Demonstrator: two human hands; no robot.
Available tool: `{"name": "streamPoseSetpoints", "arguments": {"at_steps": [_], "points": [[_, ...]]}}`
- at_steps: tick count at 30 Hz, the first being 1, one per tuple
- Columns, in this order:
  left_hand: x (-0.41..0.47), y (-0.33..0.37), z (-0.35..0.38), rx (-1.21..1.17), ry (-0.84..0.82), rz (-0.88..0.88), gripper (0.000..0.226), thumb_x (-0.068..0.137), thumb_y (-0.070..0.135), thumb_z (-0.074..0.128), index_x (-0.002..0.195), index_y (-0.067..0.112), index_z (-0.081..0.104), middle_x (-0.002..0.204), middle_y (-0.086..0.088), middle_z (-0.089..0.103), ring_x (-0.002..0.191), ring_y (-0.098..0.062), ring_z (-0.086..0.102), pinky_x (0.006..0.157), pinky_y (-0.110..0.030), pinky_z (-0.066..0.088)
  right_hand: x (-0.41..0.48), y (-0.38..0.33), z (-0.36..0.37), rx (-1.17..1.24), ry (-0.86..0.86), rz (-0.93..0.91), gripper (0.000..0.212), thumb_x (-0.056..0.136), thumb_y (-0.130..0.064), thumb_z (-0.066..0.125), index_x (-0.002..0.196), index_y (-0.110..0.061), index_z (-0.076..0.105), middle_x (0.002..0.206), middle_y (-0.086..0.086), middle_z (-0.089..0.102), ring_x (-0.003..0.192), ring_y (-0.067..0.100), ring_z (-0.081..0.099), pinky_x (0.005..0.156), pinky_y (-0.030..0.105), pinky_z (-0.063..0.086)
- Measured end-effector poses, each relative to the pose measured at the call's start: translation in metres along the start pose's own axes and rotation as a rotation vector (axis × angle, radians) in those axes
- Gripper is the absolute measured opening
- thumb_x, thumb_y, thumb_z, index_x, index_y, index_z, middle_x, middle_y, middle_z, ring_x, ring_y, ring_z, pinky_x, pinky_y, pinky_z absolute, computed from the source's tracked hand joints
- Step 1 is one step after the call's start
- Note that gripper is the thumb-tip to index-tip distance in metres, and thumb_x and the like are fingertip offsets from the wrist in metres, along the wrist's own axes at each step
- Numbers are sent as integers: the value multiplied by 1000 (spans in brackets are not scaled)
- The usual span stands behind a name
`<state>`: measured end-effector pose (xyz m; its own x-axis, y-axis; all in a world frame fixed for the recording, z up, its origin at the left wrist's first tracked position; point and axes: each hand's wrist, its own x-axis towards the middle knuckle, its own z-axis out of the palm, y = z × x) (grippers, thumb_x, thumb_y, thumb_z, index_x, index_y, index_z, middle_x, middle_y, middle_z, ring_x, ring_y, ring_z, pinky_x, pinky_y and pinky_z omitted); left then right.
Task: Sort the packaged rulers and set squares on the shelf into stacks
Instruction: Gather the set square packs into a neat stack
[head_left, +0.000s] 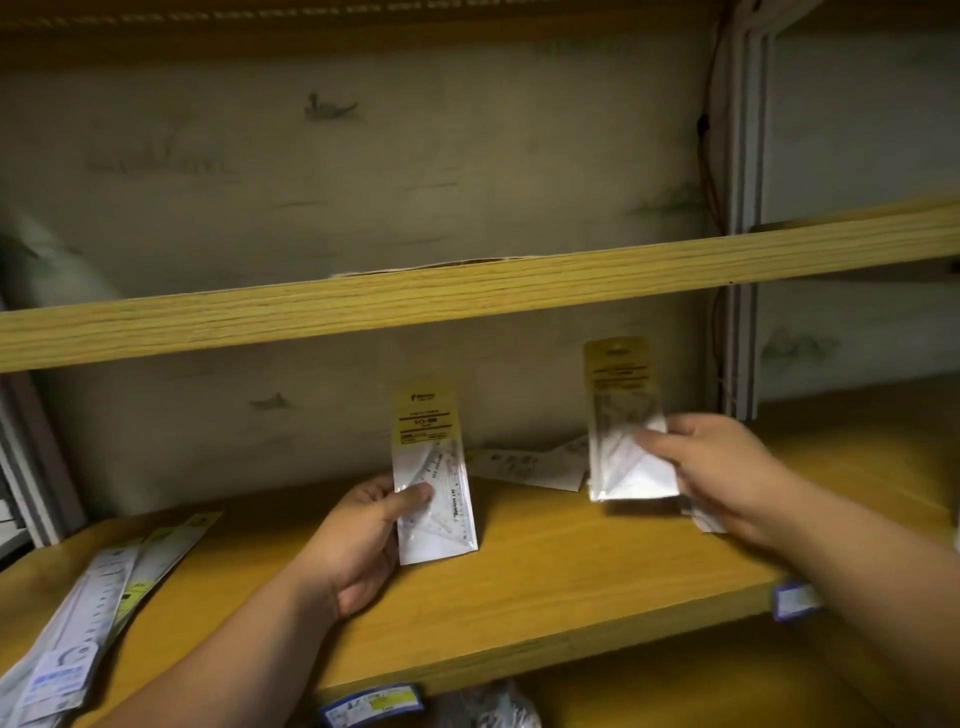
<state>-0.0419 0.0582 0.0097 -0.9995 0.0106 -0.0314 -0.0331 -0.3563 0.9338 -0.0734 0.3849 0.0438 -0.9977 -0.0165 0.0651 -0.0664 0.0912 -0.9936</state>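
My left hand (363, 540) grips a clear packaged set square with a yellow header card (434, 470), held upright above the wooden shelf (545, 587). My right hand (717, 467) holds a second, similar set square pack (623, 415) upright at the right; it looks like more than one pack pressed together. Between the hands, more set square packs (524, 465) lie flat at the back of the shelf. Long packaged rulers (98, 608) lie in a loose pile at the shelf's left front.
An upper wooden shelf board (467, 296) crosses the view above the hands. A grey upright post (737, 260) stands at the right, another at the far left. Blue price labels (371, 701) hang on the shelf's front edge. Bare wood lies between rulers and my left hand.
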Motion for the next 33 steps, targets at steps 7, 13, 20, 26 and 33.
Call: {"name": "streamPoseSetpoints", "arguments": {"at_steps": [7,13,20,26,33], "points": [[-2,-1,2,1,1,17,31,94,-1,60,124,-1,66,115,-25,77,96,-33,78,75,-41,67,-1,-1,-69,-170,117,126,22,92,-7,71,109,8,70,89,25,79,67,30,75,59,33,57],[-2,-1,1,14,9,21,33,94,1,62,126,-1,65,116,-25,76,97,-33,79,72,-39,67,0,13,-77,-533,290,52,18,83,-25,84,92,-10,77,81,10,80,79,29,75,76,46,60],[0,-2,0,5,26,9,33,94,2,63,127,0,65,117,-24,76,102,-35,76,76,-41,67,-7,16,-71,-810,266,34,20,84,-35,81,91,-22,69,90,1,72,84,19,67,78,42,60],[-1,-2,2,-17,0,21,38,88,2,64,126,-1,65,120,-26,75,107,-36,73,77,-40,67,-15,8,-63,-847,392,-110,16,90,-47,71,89,-31,68,79,-6,72,76,15,65,72,38,57],[-5,-1,5,70,16,48,32,87,4,66,119,2,70,114,-23,77,97,-32,78,79,-39,66,-16,18,-26,-492,337,-241,10,93,-35,71,86,-30,75,91,-8,73,87,15,66,77,39,58]]}}
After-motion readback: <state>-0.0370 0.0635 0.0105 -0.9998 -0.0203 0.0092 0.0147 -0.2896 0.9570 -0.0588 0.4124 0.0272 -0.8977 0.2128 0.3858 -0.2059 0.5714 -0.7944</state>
